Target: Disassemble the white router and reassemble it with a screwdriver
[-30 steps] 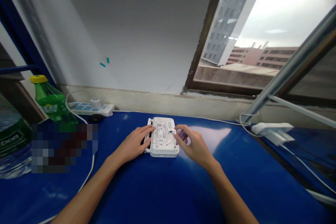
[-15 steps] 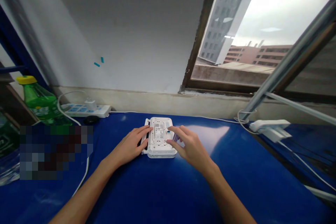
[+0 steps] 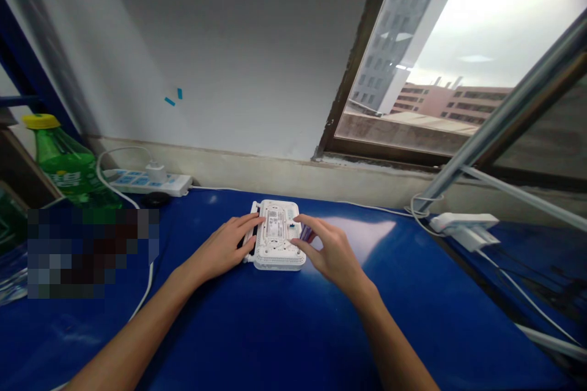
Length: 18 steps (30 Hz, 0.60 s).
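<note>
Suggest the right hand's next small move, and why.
I'd probably ease the right hand toward the small blue piece on the flat white plastic box. That hand's thumb and index finger sit apart close to the piece, and the left hand rests at the box's opposite edge, likely steadying it. The purple object at the right hand is mostly hidden, so go gently.

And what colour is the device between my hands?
The device is white, seen best in the head view.
</note>
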### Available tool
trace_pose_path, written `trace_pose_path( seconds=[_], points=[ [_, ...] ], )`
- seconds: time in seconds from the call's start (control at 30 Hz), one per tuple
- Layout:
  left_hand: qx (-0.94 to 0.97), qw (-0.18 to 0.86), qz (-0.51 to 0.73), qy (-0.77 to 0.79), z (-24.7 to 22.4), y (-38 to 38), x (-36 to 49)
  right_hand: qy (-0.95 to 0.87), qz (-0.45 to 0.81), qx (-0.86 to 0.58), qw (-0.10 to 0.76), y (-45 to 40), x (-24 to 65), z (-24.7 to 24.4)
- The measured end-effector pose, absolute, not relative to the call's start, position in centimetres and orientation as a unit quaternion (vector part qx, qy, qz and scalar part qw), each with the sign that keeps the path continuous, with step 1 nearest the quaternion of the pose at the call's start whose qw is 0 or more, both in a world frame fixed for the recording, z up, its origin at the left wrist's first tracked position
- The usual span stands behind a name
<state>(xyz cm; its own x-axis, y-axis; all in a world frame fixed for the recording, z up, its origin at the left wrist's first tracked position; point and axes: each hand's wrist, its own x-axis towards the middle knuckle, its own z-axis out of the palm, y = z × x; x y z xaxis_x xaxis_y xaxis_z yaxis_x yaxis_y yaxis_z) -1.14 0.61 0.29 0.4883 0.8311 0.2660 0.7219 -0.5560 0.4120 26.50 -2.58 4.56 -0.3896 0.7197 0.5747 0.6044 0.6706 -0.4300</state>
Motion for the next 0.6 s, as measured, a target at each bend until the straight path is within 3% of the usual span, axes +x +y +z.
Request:
trace_pose_path(
  seconds=[0.37, 0.6],
  points=[
    [0.852, 0.129, 0.227, 0.454, 0.4, 0.7, -1.1, -0.849, 0.146, -0.39, 0.324, -3.5, 27.1, 6.6],
    [0.852, 0.127, 0.24, 0.448, 0.1, 0.8, -1.1, -0.862, -0.04, -0.492, 0.115, -3.0, 26.0, 10.5]
  ],
)
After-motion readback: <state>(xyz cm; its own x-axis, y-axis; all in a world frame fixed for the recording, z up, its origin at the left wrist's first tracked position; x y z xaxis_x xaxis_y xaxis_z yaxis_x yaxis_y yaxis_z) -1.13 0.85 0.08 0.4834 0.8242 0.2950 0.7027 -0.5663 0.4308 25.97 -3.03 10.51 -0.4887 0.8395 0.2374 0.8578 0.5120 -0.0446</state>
